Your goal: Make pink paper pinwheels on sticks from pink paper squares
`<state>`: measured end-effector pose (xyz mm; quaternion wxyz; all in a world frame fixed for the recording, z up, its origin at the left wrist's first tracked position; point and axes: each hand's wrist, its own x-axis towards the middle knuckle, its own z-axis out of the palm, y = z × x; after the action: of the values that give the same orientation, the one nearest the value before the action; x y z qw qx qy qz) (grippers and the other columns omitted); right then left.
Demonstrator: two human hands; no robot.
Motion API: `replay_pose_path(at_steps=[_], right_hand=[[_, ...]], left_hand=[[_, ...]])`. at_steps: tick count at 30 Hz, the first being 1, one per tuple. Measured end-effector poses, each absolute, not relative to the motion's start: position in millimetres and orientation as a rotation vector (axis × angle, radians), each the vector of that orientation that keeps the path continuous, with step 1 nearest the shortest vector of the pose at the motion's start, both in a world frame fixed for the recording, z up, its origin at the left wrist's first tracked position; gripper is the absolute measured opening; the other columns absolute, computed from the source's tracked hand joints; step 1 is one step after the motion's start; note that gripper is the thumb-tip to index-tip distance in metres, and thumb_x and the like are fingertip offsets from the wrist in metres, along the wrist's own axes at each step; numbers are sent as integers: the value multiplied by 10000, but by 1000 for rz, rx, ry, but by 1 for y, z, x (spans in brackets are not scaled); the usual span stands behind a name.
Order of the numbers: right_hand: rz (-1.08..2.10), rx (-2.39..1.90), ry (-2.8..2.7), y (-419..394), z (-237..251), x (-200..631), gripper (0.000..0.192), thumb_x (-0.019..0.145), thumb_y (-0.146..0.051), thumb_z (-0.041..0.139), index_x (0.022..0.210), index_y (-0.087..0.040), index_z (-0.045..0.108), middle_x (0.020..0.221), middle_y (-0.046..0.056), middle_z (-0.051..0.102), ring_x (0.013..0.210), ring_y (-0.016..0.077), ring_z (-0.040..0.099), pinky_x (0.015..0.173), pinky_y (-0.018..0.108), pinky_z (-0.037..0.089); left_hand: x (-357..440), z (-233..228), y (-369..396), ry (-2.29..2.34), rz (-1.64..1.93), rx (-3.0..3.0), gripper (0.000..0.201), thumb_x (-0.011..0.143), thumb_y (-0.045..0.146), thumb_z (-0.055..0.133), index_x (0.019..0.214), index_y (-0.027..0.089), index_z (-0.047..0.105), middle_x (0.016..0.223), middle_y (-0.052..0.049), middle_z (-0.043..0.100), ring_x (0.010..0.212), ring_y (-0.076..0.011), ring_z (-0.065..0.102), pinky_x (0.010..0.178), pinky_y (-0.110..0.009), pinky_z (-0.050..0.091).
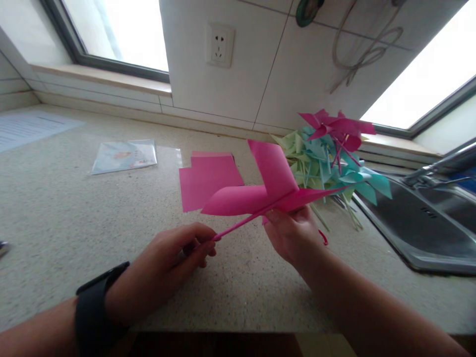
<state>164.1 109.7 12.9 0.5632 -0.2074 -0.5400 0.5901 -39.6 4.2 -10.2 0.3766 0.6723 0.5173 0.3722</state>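
1. Pinwheel [260, 191]: pink paper, blades curled inward toward the centre, held in the air above the counter [74, 208], roughly mid-frame. One blade stands up; another sweeps out to the left.
2. Stick [238, 225]: thin, pink, running from the pinwheel's centre down and left to the left hand.
3. Left hand [174, 258]: fingers closed narrowly on the stick's lower end. Black watch [94, 310] on the wrist.
4. Right hand [292, 235]: pinching the pinwheel at its centre from below, thumb on the paper edge. A small red band [323, 238] shows at the wrist.
5. Paper sheets [208, 181]: pink, flat, stacked loosely on the counter just behind the pinwheel.
6. Pile of finished pinwheels [327, 153]: pale green and turquoise below, pink on top, sticks pointing toward the sink; lies on the counter beside the sink's left rim.
7. Sink [412, 223]: steel, set into the counter at right; the visible part of the basin holds nothing that can be made out. Tap [446, 166] above it.
8. Plastic packet [124, 156]: clear, flat, with a printed sheet inside, left of the pink sheets.
9. Printed page [29, 126]: white, far left on the counter.
10. Wall socket [219, 44]: white, on the tiled wall between two windows.
11. Cable [364, 47]: looped, hanging on the wall at upper right.
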Motion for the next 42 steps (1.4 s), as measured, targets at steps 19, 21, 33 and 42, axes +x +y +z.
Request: replay_pose_path(at_steps=[19,21,33,42], right_hand=[[1422,-488,-1262,109,14,166,215,698,-165,836,836,-320,781,815,-48,760,788,147,702,763,287,605],[1416,-471,-1269,112,12,167,208,710,-178,844,851,-318,780,835,-44,763,806,146,702,776,289,603],[1426,-452,-1267,121,9,169,191,698,-221,841,848,-314,769,838,-38,760,831,185,711,850,406,617],[1474,-453,-1377,126,18,191,209,675,-352,823,874,-337,763,841,-20,761,831,224,716,827,398,604]], left_hand=[[-41,-15,4,1301,989,1711,144,1016,323,495,1038,256,620,868,25,689,725,-111,674,633,-219,539],[-42,-16,4,1324,1005,1680,148,1011,333,505,1038,251,626,866,20,687,717,-114,674,623,-219,543],[-42,-17,5,1339,1092,1579,169,996,363,544,1067,239,634,839,12,664,709,-122,661,606,-221,553],[-41,-15,5,1331,1195,1562,198,1034,339,464,1047,213,615,759,26,595,651,-105,587,593,-225,498]])
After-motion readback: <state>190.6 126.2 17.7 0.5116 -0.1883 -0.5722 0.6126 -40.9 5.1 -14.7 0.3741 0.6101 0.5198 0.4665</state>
